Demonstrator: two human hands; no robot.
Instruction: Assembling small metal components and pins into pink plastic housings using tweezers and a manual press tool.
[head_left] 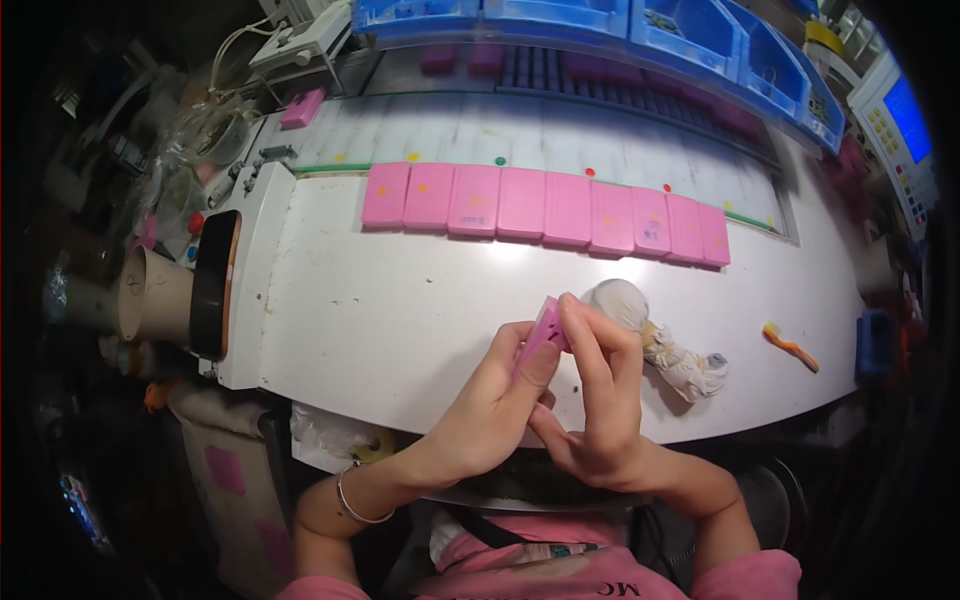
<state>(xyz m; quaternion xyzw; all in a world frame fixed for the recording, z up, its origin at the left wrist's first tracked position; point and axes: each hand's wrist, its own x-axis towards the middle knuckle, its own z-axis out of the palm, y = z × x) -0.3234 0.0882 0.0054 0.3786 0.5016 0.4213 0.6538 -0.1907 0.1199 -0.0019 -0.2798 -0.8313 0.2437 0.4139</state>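
Note:
Near the front of the white table, my two hands come together around a pink rubber mould [546, 329], tilted up, with dark openings on the side that shows. My left hand [490, 400] grips it along its lower part, thumb across the face. At the upper right edge, the bent fingers of my right hand [605, 400] press against the mould; the right thumb sits lower, close to my left palm. Whatever lies between the right fingertips is hidden. Just beyond the right hand rests a tied white cloth pouch [618, 303].
A row of several pink moulds [520, 203] lies across the middle of the table [360, 330]. Blue bins [690, 35] hang over the back. To the right lies an orange-handled brush [792, 350]; at left stand a phone [214, 285] and a beige cup [155, 295].

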